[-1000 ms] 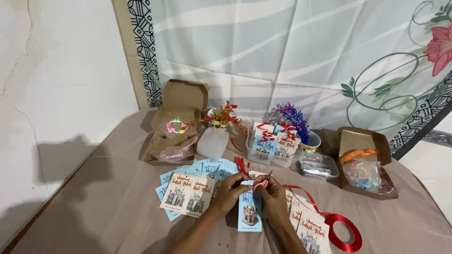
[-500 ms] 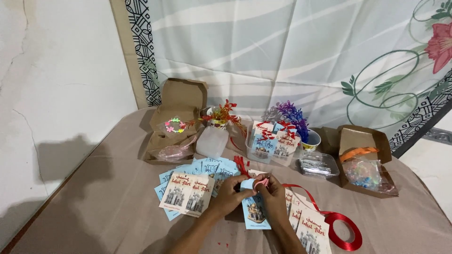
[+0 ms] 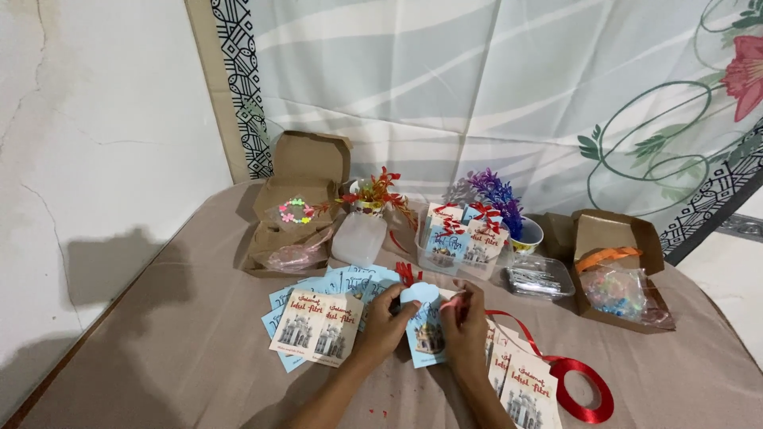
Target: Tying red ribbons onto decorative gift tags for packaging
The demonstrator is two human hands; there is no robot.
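Meanwhile both hands, left hand (image 3: pixel 384 322) and right hand (image 3: pixel 467 327), pinch a blue card (image 3: pixel 424 326) before a card-filled tub (image 3: pixel 459 253).

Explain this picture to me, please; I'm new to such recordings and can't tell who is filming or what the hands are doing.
There is no machine here. A person wears a camera on the head, looking down at their own two bare hands over a table under a brown cloth. The left hand and right hand together hold a light blue card at its top edge. Beside the left hand lies a fan of similar cards; near the right hand lie more cards and a roll of red ribbon. Further back stand open cardboard boxes, a clear tub of finished cards with red bows, and small plastic flowers.
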